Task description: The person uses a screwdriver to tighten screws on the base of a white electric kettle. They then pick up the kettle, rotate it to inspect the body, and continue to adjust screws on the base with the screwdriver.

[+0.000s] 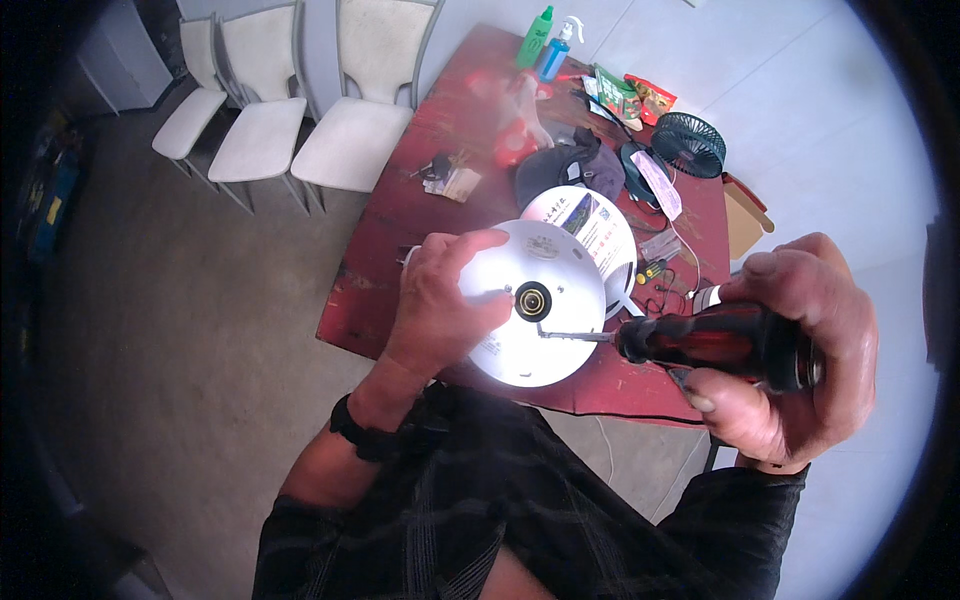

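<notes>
A round white metal disc, likely a lamp base or housing (568, 307), lies face up near the front edge of the red table. My left hand (442, 300) rests on its left side, thumb close to the black-ringed hole at the centre and index finger near the far rim. In my right hand (787, 352) is a screwdriver with a dark red and black handle (705, 341). Its shaft points left over the disc, the tip just below the centre hole; whether it touches cannot be told. Behind the disc is a printed white hand fan (619, 244).
On the red wooden table (382, 277) are a dark cap (547, 176), a small desk fan (686, 146), a green bottle (535, 37), a blue spray bottle (553, 58), snack packets (619, 94) and cables. An open cardboard box (746, 217) is at the right; white chairs (360, 142) stand left.
</notes>
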Tool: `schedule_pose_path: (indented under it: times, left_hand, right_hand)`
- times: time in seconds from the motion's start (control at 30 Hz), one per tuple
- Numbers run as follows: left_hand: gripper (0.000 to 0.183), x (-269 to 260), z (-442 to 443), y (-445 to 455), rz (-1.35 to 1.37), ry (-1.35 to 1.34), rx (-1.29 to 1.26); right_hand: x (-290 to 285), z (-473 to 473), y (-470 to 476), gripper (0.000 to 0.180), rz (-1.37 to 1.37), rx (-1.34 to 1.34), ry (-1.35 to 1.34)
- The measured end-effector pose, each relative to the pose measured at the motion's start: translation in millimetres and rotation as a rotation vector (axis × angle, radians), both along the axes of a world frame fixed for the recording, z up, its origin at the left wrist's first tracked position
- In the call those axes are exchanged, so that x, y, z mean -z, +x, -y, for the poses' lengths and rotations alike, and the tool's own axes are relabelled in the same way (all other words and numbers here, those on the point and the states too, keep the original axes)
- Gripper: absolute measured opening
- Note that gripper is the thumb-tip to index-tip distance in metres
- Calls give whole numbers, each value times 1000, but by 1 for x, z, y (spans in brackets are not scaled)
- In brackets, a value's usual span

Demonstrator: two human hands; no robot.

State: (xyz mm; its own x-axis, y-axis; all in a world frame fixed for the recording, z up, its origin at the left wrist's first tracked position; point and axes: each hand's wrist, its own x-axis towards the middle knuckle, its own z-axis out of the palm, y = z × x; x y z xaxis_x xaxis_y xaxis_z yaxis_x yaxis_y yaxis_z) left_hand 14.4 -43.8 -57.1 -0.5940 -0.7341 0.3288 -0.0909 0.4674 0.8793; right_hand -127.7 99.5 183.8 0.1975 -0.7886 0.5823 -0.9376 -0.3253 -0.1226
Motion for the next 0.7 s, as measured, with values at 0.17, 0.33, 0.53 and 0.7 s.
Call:
schedule_pose_path:
  times: [0.17, 0.33, 0.53, 0.7]
  left_hand:
    - [56, 0, 6, -3, -22, 5, 3]
    - [56, -3, 7, 3, 10, 40, 11]
    - [56, 1, 8, 1, 10, 56, 38]
    - [56, -5, 7, 5, 32, -5, -21]
  right_hand:
    - [-21, -5, -4, 55, 127, -58, 273]
    - [-20, -1, -8, 52, 97, -106, 272]
    - [-5, -10, -12, 61, 77, 36, 96]
    - [5, -5, -16, 48, 354, -130, 62]
